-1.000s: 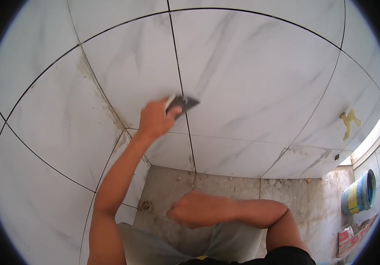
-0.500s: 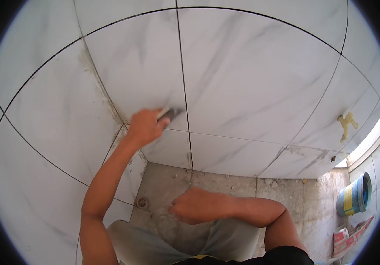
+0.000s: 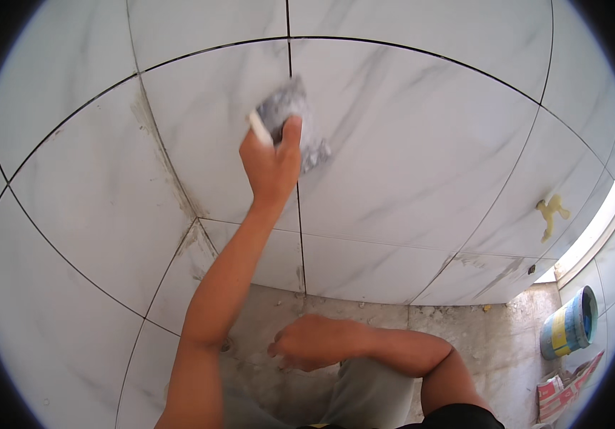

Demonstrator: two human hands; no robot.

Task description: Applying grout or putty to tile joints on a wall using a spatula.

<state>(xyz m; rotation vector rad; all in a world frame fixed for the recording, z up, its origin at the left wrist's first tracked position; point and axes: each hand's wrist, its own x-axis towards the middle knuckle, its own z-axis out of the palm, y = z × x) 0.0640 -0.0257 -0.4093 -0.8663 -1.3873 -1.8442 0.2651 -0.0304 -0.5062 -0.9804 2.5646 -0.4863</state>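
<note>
- Against the tiled wall, up and ahead of the person, the left hand grips a flat grey tool, thumb pressed on its near face and a pale edge showing at its left.
- The tool lies just beyond the left hand, up and to the right; its long edge seems to run steeply, leaning from upper left to lower right, though blur softens it. It spans the dark upright joint; whether the whole edge touches the tile cannot be told.
- The right hand is well apart from the tool, lower and over the floor, fingers curled in; whether it holds anything cannot be told.
- White tiles with grey veins meet at a smeared corner on the left.
- Below is a dusty grey floor; to the right, a pale yellow tap juts from the wall, a blue bucket with a yellow band leans, and a crumpled red-and-white bag lies nearby.
</note>
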